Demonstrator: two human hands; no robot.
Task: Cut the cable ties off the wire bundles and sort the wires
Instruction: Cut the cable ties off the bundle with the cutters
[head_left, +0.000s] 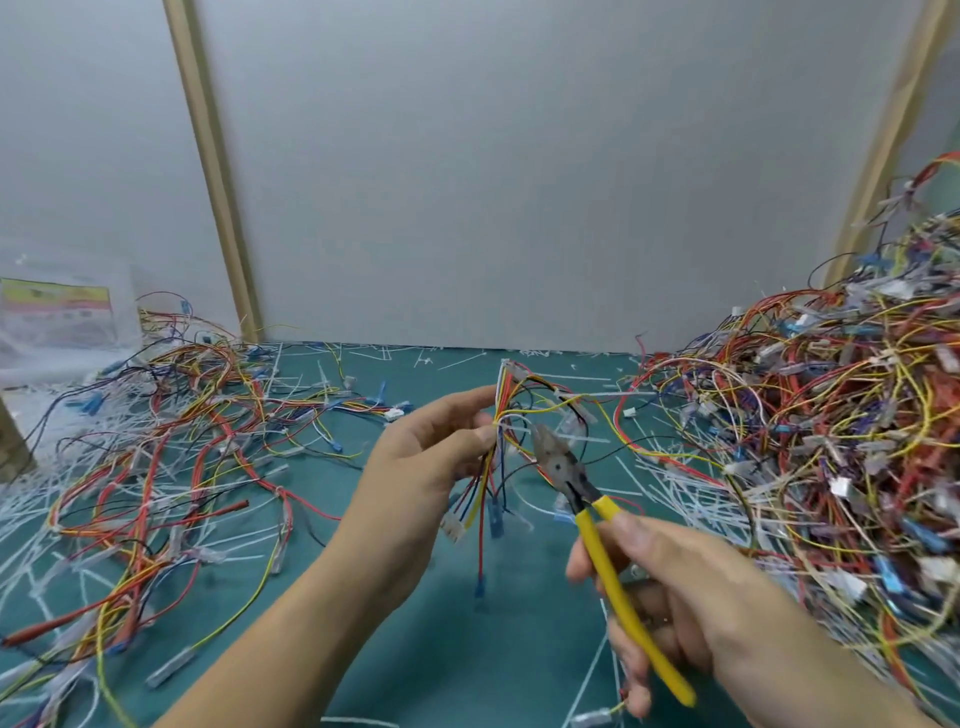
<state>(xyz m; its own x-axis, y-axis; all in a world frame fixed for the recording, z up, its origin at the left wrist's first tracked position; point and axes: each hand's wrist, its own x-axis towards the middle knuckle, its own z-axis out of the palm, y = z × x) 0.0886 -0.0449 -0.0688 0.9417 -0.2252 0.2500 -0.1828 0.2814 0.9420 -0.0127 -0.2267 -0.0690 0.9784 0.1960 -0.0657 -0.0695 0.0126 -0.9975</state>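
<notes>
Over the green mat (415, 613), my left hand (431, 452) is pinching a small wire bundle (511, 410) between thumb and fingertips, holding it upright and clear of the surface. Its red, yellow, black and blue strands are fanning out above the grip and hanging below it, with a white connector (453, 530) dangling at the lower end. My right hand (670, 618) is gripping the yellow handles of the cutters (563, 462), fingers curled round them, and is pointing the dark head up and to the left, its tip sitting just beside the bundle at the pinch point. I cannot tell whether the blades are touching a tie. A tall heap of tangled wires (831, 415) is rising at the right, and looser wires (171, 441) are lying spread at the left. White cut ties (675, 493) are littering the mat between them.
</notes>
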